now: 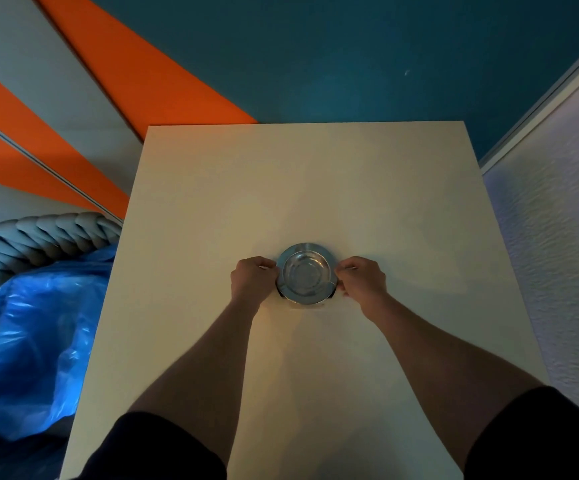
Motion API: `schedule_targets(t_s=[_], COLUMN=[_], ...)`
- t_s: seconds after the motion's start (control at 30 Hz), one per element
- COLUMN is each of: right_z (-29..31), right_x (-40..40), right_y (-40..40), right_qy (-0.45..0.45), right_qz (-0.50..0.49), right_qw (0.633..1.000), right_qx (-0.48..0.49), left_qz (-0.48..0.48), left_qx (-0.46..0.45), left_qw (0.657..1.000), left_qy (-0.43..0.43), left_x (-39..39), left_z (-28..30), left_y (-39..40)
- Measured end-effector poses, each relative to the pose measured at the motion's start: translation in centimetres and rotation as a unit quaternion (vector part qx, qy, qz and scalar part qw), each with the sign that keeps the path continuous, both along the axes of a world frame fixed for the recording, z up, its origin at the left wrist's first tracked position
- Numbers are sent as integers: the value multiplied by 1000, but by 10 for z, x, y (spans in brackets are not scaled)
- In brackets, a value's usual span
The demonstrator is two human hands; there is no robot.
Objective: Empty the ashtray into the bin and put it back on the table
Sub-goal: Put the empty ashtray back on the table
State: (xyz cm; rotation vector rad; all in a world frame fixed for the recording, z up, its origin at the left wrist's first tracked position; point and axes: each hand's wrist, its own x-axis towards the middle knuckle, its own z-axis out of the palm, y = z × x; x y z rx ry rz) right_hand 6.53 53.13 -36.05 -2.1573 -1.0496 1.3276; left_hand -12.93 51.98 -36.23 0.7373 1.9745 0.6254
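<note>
A round metal ashtray (304, 273) sits on the pale worktop (316, 174), a little nearer the person than the middle, with its bowl facing up; the bowl looks shiny and clear of ash, though fine residue would be too small to tell. Both hands flank it. The left hand (250, 279) is curled at the ashtray's left rim, fingers bent inward and touching the edge. The right hand (361, 279) is curled the same way at the right rim, thumb and fingertips pinched at the edge. Each hand is nearly closed around its side of the rim, so the ashtray is held between them; whether it rests flat on the worktop or is raised slightly off it cannot be told, though a dark shadow shows under its near edge. Both forearms reach forward over the worktop from dark short sleeves (163, 448) at the bottom of the view. To the left of the worktop, lower down, stands the bin (38, 233), a grey braided basket lined with a blue plastic bag (38, 334), its mouth open and well apart from the ashtray. Behind the worktop is a blue wall (350, 46), with orange and grey panels on the left.
</note>
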Motion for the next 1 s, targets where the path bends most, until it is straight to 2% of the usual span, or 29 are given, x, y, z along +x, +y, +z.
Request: schedule_targets(t_s=[0.7,0.77,0.87,1.0], right_z=[-2,-2,-1,-3], right_x=[2,4,7,13], right_y=[-1,0,-1,-7], right_qy=[3,-32,-99,-213], right_qz=[11,51,122,271], right_qw=[1000,998,985,931], right_qx=[11,20,64,118], left_qz=[12,-5,-83,-222], left_qx=[-1,5,49,53], left_qw=[1000,999,980,927], left_qy=[4,50,174,296], left_x=[-3,-5,-7,-10], left_z=[-2,-1,-4,-9], left_y=[-3,-7,-14,-21])
